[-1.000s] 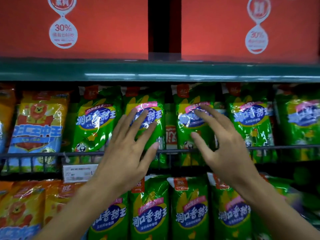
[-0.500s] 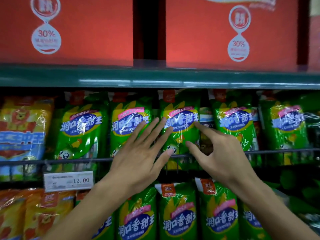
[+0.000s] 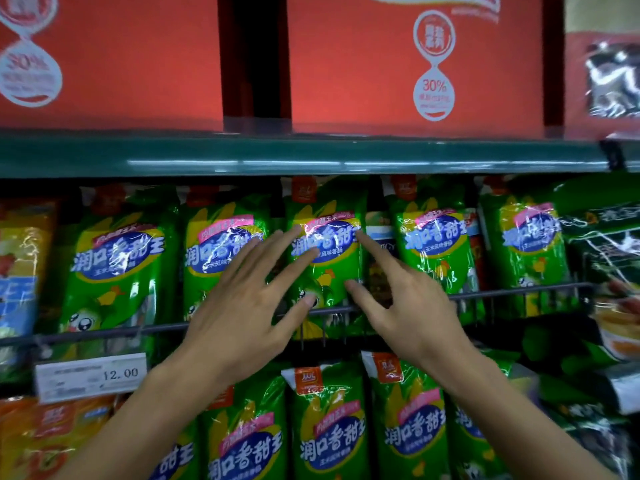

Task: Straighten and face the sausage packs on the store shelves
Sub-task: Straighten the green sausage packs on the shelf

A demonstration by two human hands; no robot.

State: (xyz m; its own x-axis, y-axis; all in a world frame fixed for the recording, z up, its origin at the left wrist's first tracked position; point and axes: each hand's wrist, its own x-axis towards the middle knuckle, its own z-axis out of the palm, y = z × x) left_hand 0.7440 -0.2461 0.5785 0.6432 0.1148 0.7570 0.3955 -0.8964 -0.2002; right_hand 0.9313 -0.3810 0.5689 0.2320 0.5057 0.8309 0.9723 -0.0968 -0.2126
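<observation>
**Facing the corn-sausage row, centre pack in hand**

Reaching up to the middle shelf, both hands frame one green sausage pack. Going left to right: at nine o'clock stand orange and blue sausage packs (image 3: 20, 271), blurred at the edge. Below them a price tag (image 3: 90, 375) reading 12.00 clips to the wire rail (image 3: 519, 292). Next come two green packs (image 3: 117, 268), upright against the rail and facing out. The left hand (image 3: 239, 313) lies spread, fingers straight, its fingertips (image 3: 313, 252) on the front of the centre green pack (image 3: 329, 271); its grip is open, pressing rather than holding. The right hand (image 3: 412, 306) sits at that pack's right edge, index finger stretched toward one o'clock along the side and thumb low near the rail. This hand's grip also looks open, fingers extended and curled round nothing. Behind the gap beside the centre pack a darker, different pack (image 3: 379, 258) shows. Further right are two more green packs (image 3: 436, 251), then dark green bags (image 3: 602, 258) at three o'clock.

The packs look light, soft and crinkly, with glossy film that would slide under flat fingers. I judge the best hold is on both side edges at mid-height, squaring the pack against the rail; pressing the face alone may only dent it. The red cartons (image 3: 398, 64) overhead at twelve o'clock and the lower row (image 3: 329, 434) at six o'clock are untouched.
</observation>
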